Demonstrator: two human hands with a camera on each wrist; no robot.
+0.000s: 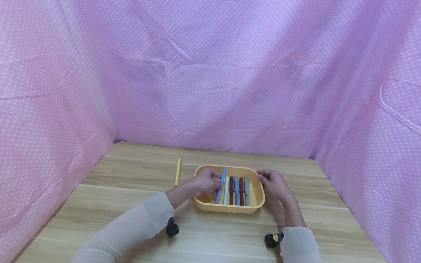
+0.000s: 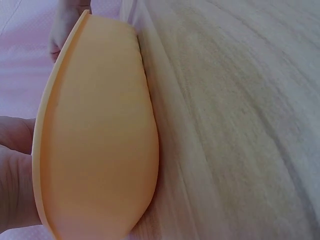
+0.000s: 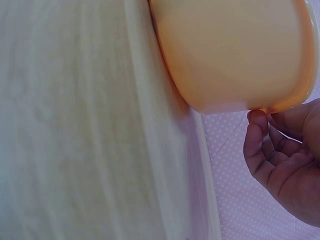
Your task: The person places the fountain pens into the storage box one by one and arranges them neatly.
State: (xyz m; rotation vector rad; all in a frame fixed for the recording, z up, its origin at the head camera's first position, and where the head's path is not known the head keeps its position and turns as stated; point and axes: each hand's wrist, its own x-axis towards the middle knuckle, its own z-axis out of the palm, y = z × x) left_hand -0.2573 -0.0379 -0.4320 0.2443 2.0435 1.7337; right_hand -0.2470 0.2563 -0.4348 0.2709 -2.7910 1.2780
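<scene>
A yellow-orange tray (image 1: 222, 209) sits on the table with a row of capped pens inside: pale green (image 1: 226, 190), dark red (image 1: 231, 190), blue (image 1: 236, 190), dark red and grey-green (image 1: 246, 191). My left hand (image 1: 208, 181) reaches over the left end and holds another blue pen (image 1: 223, 176), slanted beside the pale green one. In the left wrist view the tray wall (image 2: 100, 125) hides those fingertips. My right hand (image 1: 275, 184) pinches the right rim near the back corner; in the right wrist view its fingertips (image 3: 257, 117) touch the tray wall.
A yellow pen (image 1: 178, 171) lies on the wooden table (image 1: 138, 208) left of the tray. Pink dotted cloth (image 1: 210, 91) hangs round the back and both sides. Small black devices (image 1: 172, 228) are strapped at both wrists.
</scene>
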